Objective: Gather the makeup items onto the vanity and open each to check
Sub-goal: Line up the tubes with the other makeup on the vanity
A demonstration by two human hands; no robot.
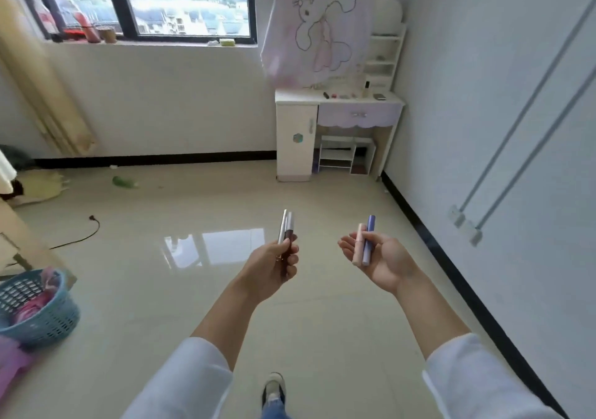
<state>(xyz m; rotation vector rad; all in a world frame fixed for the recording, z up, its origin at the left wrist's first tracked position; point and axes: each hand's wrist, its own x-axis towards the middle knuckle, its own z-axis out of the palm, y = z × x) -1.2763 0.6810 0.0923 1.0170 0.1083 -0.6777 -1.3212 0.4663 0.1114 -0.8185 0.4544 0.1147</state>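
My left hand [274, 265] grips two slim makeup tubes: a dark red one with a silver cap [289, 234] and a thin silver one [283, 225] beside it. My right hand [382, 262] is palm up, thumb pressing a pale pink tube [358, 244] and a purple tube [368, 239] against the palm. The white and lilac vanity [296, 96] stands in the far right corner, well beyond both hands, with several small items on its top and a round cartoon-covered mirror [317, 25] above it.
Glossy tiled floor lies between me and the vanity. A blue laundry basket [42, 309] sits at the left, a black cable [80, 238] and a green object [124, 182] lie on the floor. White wall with conduits [516, 128] runs along the right. My shoe [273, 389] shows below.
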